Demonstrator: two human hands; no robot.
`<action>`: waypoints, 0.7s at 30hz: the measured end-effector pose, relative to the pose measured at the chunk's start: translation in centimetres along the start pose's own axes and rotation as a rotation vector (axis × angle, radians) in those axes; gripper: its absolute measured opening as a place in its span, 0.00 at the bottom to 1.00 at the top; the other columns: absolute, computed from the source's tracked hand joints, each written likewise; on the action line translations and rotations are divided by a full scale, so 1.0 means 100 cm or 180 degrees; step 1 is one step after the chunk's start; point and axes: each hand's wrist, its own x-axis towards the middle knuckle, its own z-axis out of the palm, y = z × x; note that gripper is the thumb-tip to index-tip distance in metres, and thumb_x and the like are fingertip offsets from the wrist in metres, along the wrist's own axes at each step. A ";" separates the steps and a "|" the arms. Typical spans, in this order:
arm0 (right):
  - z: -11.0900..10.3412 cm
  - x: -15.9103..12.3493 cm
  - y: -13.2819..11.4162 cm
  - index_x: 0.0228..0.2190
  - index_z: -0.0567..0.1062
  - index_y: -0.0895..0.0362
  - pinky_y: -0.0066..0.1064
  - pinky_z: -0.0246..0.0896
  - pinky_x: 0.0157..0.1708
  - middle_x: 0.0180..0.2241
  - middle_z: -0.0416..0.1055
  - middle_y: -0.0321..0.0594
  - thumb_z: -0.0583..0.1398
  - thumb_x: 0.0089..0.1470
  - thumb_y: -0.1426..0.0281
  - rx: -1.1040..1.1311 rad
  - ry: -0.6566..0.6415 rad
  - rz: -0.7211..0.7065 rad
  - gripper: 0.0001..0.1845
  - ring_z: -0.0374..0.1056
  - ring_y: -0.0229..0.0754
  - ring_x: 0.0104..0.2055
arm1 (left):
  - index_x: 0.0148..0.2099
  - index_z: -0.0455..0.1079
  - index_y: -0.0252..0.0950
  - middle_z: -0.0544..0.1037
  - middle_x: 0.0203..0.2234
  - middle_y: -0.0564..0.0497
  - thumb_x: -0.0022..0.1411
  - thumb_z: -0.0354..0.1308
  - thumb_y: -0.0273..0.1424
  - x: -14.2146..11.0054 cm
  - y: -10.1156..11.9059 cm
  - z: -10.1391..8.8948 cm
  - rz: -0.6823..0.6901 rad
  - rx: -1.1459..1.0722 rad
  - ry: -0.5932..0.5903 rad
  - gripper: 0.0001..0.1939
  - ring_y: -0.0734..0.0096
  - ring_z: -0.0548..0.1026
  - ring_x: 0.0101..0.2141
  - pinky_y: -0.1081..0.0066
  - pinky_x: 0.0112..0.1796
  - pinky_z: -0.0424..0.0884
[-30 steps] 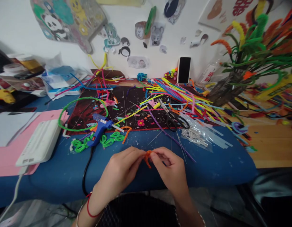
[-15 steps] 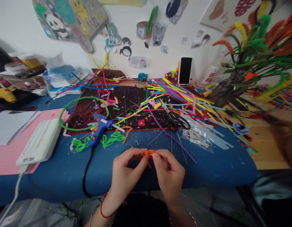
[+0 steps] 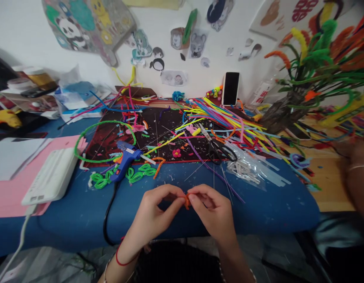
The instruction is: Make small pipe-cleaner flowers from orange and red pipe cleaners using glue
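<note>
Between my fingertips is a small bent piece of orange pipe cleaner [image 3: 187, 201], held just over the front of the blue tabletop. My left hand [image 3: 160, 208] pinches it from the left with thumb and forefinger. From the right, my right hand [image 3: 213, 210] pinches it the same way, and the fingertips of both hands nearly meet. Much of the orange piece is hidden behind the fingers. Beyond my left hand lies a blue glue gun [image 3: 125, 160] beside green looped pipe cleaners [image 3: 140, 173].
Black-handled scissors [image 3: 219, 147] lie near a heap of coloured pipe cleaners [image 3: 226, 118]. A bag of glue sticks [image 3: 247, 173] sits at the right. A white power bank [image 3: 52, 175] is on the left. Another person's arm [image 3: 359, 173] reaches in at the far right.
My hands have shifted around the orange pipe cleaner, with the wrists slightly farther apart. Less of the orange shows on top, more below the fingertips. At the right, the other person's arm has moved.
</note>
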 end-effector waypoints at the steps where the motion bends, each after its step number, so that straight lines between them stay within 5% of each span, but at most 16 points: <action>1: 0.001 0.000 0.000 0.30 0.78 0.55 0.25 0.73 0.30 0.28 0.76 0.35 0.61 0.53 0.74 0.0036 0.0010 0.0030 0.05 0.74 0.36 0.29 | 0.33 0.74 0.35 0.80 0.26 0.52 0.59 0.59 0.24 0.000 0.000 0.003 -0.0153 -0.0221 0.0065 0.04 0.74 0.77 0.27 0.76 0.31 0.72; 7: 0.016 -0.011 0.007 0.29 0.77 0.55 0.28 0.73 0.30 0.29 0.76 0.37 0.62 0.51 0.77 0.0206 0.0527 -0.0275 0.06 0.74 0.39 0.31 | 0.30 0.69 0.34 0.75 0.19 0.55 0.58 0.61 0.29 -0.004 -0.002 0.034 -0.1182 -0.2224 0.0945 0.06 0.77 0.73 0.19 0.77 0.23 0.71; 10: 0.018 -0.016 0.007 0.28 0.78 0.55 0.28 0.72 0.30 0.29 0.76 0.38 0.62 0.50 0.79 0.0065 0.0738 -0.0462 0.08 0.74 0.39 0.32 | 0.33 0.68 0.34 0.74 0.19 0.56 0.59 0.59 0.31 -0.009 0.000 0.042 -0.1389 -0.2709 0.1040 0.06 0.77 0.72 0.18 0.76 0.21 0.71; 13: 0.011 -0.017 0.001 0.27 0.78 0.53 0.26 0.72 0.31 0.28 0.76 0.36 0.63 0.50 0.79 0.0206 0.0546 -0.0323 0.09 0.74 0.38 0.31 | 0.39 0.72 0.35 0.76 0.21 0.55 0.61 0.58 0.29 -0.016 0.009 0.033 -0.0946 -0.2003 0.0763 0.04 0.74 0.75 0.20 0.75 0.24 0.73; 18: -0.001 -0.018 -0.010 0.27 0.78 0.52 0.24 0.72 0.32 0.28 0.76 0.33 0.63 0.50 0.80 0.0233 0.0228 -0.0182 0.10 0.73 0.35 0.31 | 0.37 0.77 0.38 0.81 0.31 0.51 0.57 0.62 0.20 -0.024 0.022 0.006 0.0506 0.0281 0.0470 0.09 0.72 0.78 0.32 0.77 0.34 0.74; 21: 0.002 -0.024 -0.013 0.28 0.78 0.52 0.25 0.72 0.32 0.29 0.76 0.34 0.63 0.50 0.80 0.0226 0.0254 -0.0248 0.10 0.73 0.36 0.32 | 0.36 0.75 0.37 0.80 0.29 0.52 0.57 0.61 0.20 -0.028 0.023 0.006 0.0535 0.0490 0.0567 0.07 0.73 0.78 0.30 0.78 0.33 0.73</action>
